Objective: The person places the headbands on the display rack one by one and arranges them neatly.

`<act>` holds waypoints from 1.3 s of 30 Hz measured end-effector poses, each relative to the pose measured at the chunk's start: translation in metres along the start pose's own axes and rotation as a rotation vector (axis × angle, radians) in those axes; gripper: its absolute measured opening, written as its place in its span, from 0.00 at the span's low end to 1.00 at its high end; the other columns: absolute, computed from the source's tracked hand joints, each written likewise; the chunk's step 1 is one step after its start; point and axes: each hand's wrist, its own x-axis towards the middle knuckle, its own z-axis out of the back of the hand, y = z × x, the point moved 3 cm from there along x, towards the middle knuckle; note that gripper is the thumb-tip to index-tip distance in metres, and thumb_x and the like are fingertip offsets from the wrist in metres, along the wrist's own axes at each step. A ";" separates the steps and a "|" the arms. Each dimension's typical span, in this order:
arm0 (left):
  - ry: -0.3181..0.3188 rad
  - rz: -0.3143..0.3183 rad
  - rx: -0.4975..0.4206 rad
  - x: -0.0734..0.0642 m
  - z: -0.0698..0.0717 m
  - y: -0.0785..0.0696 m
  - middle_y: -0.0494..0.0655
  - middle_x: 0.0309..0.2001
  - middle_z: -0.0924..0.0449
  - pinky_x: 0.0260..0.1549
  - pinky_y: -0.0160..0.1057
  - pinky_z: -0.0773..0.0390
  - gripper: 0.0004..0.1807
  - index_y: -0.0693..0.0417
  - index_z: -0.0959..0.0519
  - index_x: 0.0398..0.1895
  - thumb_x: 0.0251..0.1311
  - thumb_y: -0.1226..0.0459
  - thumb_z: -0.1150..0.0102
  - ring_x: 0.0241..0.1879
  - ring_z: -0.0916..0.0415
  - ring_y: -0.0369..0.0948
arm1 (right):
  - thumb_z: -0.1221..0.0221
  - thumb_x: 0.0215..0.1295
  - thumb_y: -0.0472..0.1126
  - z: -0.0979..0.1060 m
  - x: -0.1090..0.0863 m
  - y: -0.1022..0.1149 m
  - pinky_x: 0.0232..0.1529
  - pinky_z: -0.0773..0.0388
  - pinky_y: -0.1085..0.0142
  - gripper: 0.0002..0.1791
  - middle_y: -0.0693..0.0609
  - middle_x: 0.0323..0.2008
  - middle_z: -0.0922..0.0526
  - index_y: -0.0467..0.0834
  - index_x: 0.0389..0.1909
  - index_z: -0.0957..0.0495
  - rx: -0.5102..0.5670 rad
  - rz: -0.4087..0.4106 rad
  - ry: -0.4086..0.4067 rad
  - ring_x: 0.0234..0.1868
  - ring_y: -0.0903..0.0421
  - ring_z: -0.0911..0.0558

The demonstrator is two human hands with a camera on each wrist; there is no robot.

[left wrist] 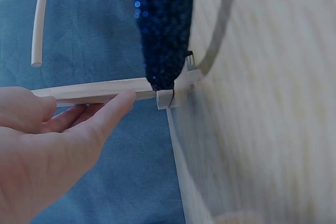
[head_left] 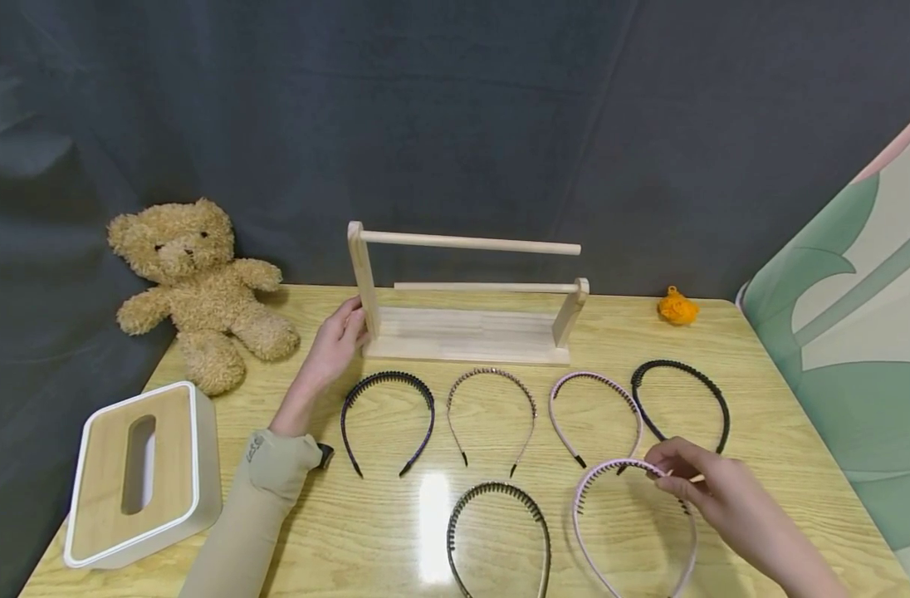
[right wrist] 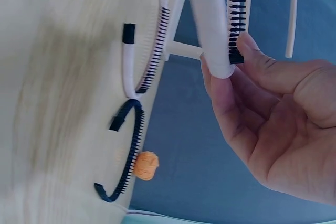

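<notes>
My left hand (head_left: 343, 332) grips the left upright of a two-bar wooden rack (head_left: 466, 336) at the back of the table. In the left wrist view, my fingers lie along that pale upright (left wrist: 94, 91). My right hand (head_left: 705, 486) pinches a lilac toothed headband (head_left: 578, 508) by its curved top, its ends pointing toward me. Up close it looks like a wide pale band (right wrist: 210, 24) between thumb and fingers. Beyond it lie a pink headband (head_left: 553, 407) and a black headband (head_left: 725, 411), their ends crossing near my hand.
A dark headband (head_left: 388, 376) and a thin beaded headband (head_left: 492, 371) lie before the rack; a brownish toothed headband (head_left: 497, 487) is nearer. At left are a teddy bear (head_left: 208, 295) and a wood-topped tissue box (head_left: 96, 490). An orange ball-like item (head_left: 677, 309) sits back right.
</notes>
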 end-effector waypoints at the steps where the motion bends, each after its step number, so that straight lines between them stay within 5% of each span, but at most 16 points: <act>1: -0.001 -0.002 0.003 0.000 0.000 0.000 0.78 0.76 0.42 0.74 0.59 0.31 0.26 0.75 0.45 0.81 0.88 0.68 0.69 0.76 0.42 0.68 | 0.30 0.63 0.23 0.001 0.000 0.001 0.28 0.13 0.70 0.15 0.62 0.35 0.14 0.44 0.43 0.17 0.007 0.005 -0.008 0.36 0.71 0.19; 8: 0.000 -0.006 0.015 -0.001 0.001 0.001 0.78 0.76 0.41 0.74 0.59 0.30 0.26 0.75 0.45 0.81 0.88 0.68 0.69 0.75 0.40 0.69 | 0.28 0.59 0.22 0.008 -0.003 0.005 0.27 0.14 0.71 0.20 0.70 0.36 0.16 0.48 0.43 0.17 0.026 0.055 -0.083 0.38 0.72 0.18; 16: 0.002 0.013 -0.009 -0.002 0.001 0.001 0.77 0.75 0.41 0.75 0.58 0.31 0.27 0.73 0.46 0.82 0.89 0.68 0.69 0.76 0.40 0.68 | 0.24 0.56 0.25 0.016 -0.002 0.015 0.26 0.15 0.71 0.19 0.68 0.32 0.16 0.49 0.42 0.17 -0.025 0.014 -0.113 0.34 0.71 0.19; 29: 0.010 0.018 -0.001 -0.002 0.000 0.002 0.75 0.76 0.41 0.74 0.57 0.30 0.27 0.71 0.45 0.83 0.89 0.66 0.69 0.76 0.40 0.66 | 0.24 0.50 0.19 0.029 0.003 0.028 0.31 0.22 0.82 0.21 0.62 0.31 0.15 0.40 0.43 0.16 0.115 -0.052 -0.300 0.33 0.69 0.18; 39: 0.007 0.022 -0.012 -0.002 0.000 0.001 0.76 0.76 0.40 0.74 0.56 0.30 0.27 0.71 0.45 0.83 0.89 0.66 0.69 0.77 0.40 0.66 | 0.25 0.56 0.20 0.043 0.012 0.037 0.28 0.22 0.79 0.23 0.59 0.33 0.11 0.37 0.53 0.14 0.220 -0.079 -0.388 0.30 0.65 0.17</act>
